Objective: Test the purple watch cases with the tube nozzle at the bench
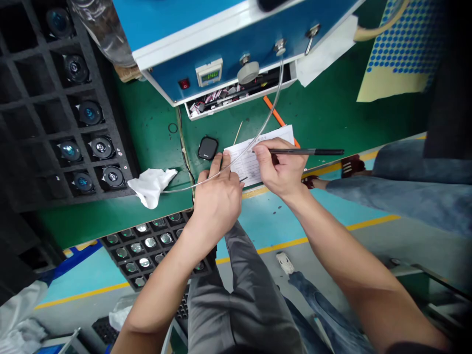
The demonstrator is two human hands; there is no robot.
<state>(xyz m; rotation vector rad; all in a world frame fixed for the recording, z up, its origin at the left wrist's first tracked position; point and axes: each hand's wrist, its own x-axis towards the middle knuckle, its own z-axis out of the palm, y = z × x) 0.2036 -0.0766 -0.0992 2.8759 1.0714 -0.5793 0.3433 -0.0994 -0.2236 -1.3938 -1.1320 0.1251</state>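
The right hand [282, 169] is closed round a black pen [324, 152], its tip end over the paper [250, 169]; whether the tip touches the sheet, I cannot tell; the left hand [218, 199] lies palm down, gripping nothing, its fingers stretched out and fingertips at the paper's left edge; the paper lies on the green surface [147, 128], partly under both hands.

Just beside the left fingertips is a small black square gadget [208, 148]; a thin stick [238, 132] lies beyond the paper's top edge, and an orange stick [269, 103] runs partly behind the paper; a clear tube [281, 73] hangs from the blue machine [165, 73] and crosses over the paper and the left hand toward a crumpled white cloth [150, 188]; below the machine's front, a drawer [243, 100] holds small parts; at left, a black tray [112, 113] holds round watches [101, 147] in its compartments.
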